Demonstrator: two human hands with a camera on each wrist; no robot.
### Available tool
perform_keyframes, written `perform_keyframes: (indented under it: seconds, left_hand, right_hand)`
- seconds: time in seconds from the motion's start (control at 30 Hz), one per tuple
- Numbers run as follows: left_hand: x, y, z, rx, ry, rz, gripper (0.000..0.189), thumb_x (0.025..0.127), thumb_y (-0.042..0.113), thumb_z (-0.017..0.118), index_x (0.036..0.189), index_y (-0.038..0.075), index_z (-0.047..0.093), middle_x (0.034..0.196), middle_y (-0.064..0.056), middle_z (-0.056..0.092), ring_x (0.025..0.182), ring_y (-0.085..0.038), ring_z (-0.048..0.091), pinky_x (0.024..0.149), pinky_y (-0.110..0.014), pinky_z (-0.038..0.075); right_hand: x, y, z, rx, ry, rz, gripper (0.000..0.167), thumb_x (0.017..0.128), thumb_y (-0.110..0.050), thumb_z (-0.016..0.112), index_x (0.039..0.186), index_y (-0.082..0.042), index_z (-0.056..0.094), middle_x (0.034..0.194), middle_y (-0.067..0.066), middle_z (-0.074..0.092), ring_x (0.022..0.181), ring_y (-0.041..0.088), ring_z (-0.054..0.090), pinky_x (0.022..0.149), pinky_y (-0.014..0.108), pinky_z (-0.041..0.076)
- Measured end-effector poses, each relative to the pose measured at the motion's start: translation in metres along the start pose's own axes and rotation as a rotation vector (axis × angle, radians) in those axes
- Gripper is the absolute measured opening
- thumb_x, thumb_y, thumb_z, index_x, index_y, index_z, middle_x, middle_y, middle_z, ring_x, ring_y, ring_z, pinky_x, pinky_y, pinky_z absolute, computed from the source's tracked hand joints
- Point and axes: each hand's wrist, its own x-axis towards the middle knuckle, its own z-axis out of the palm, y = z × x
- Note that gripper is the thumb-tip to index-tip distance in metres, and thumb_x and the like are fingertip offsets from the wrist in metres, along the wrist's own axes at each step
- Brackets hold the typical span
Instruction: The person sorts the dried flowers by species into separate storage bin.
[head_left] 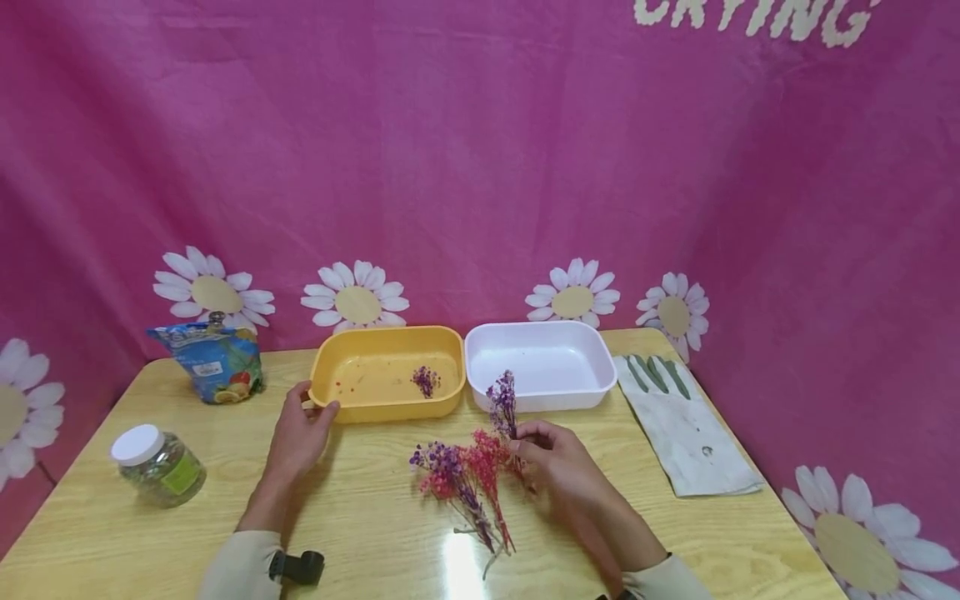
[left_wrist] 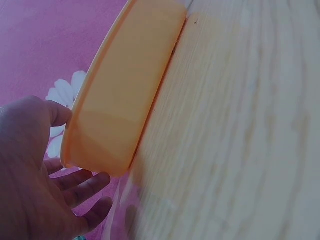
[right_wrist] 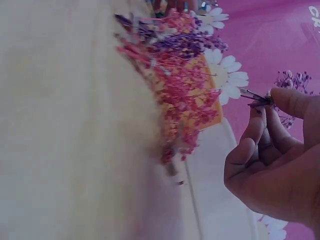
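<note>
While my right fingers [head_left: 532,452] pinch a purple sprig [head_left: 502,400], partly hiding it, my left fingers [head_left: 325,416] grip the yellow tray [head_left: 405,410].

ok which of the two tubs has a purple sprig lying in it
The yellow tub, the one at the left hand: a small purple sprig lies inside it, whereas none lies in the white tub beside it.
</note>
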Motion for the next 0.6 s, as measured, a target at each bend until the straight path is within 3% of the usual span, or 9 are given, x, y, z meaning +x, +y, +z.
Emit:
perform_keyframes:
  seconds: [0.1, 0.2, 0.43, 0.6]
  left_hand:
    - [0.000, 0.000, 0.000, 0.002, 0.000, -0.002, 0.073, 0.100, 0.038, 0.048, 0.153, 0.003, 0.012, 0.153, -0.024, 0.029, 0.129, -0.037, 0.047, 0.100, -0.049, 0.044]
    - [0.000, 0.001, 0.000, 0.002, 0.002, 0.003, 0.073, 0.099, 0.036, 0.049, 0.153, 0.003, 0.012, 0.152, -0.024, 0.029, 0.129, -0.037, 0.048, 0.100, -0.049, 0.044]
    - [0.000, 0.002, 0.000, -0.006, 0.014, 0.018, 0.071, 0.099, 0.034, 0.050, 0.152, 0.002, 0.014, 0.151, -0.024, 0.031, 0.128, -0.037, 0.049, 0.100, -0.049, 0.044]
    - [0.001, 0.000, 0.000, -0.005, 0.015, 0.011, 0.071, 0.099, 0.033, 0.050, 0.152, 0.002, 0.015, 0.149, -0.024, 0.032, 0.126, -0.037, 0.049, 0.099, -0.048, 0.045]
  right_hand:
    - [0.010, -0.007, 0.002, -0.065, 0.052, -0.066, 0.017, 0.090, -0.009, 0.064, 0.105, -0.001, 0.061, 0.093, 0.005, 0.061, 0.087, 0.016, 0.057, 0.080, 0.031, 0.050]
    - [0.017, -0.015, 0.005, -0.093, 0.080, -0.104, 0.019, 0.089, -0.007, 0.063, 0.107, -0.001, 0.060, 0.093, 0.009, 0.062, 0.084, 0.017, 0.057, 0.076, 0.028, 0.049]
    - [0.031, -0.030, 0.011, -0.083, 0.092, -0.142, 0.021, 0.087, -0.005, 0.064, 0.107, 0.001, 0.059, 0.085, 0.004, 0.061, 0.075, 0.014, 0.055, 0.066, 0.022, 0.044]
    - [0.044, -0.031, 0.017, -0.088, 0.092, -0.142, 0.019, 0.085, -0.005, 0.065, 0.103, -0.001, 0.060, 0.078, 0.000, 0.061, 0.071, 0.016, 0.056, 0.067, 0.026, 0.044]
